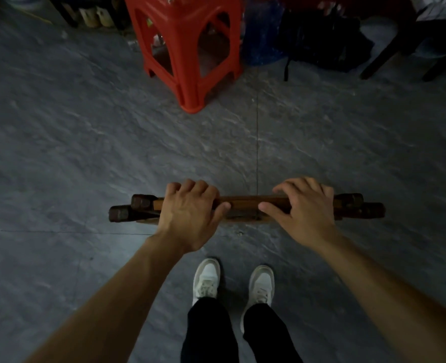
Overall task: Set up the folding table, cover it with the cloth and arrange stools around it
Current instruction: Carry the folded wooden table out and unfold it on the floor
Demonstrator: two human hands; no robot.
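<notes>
Both hands grip the folded dark-brown wooden table frame (253, 203), its long axis left-right above the near floor: left hand (190, 213) wrapped around it, right hand (305, 210) apparently looser; red plastic stool (190, 51) beyond.

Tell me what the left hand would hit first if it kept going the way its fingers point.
Probably the grey floor: the left hand grips the folded wooden table, fingers curled forward and down. The red stool stands farther ahead; depth is unclear.
</notes>
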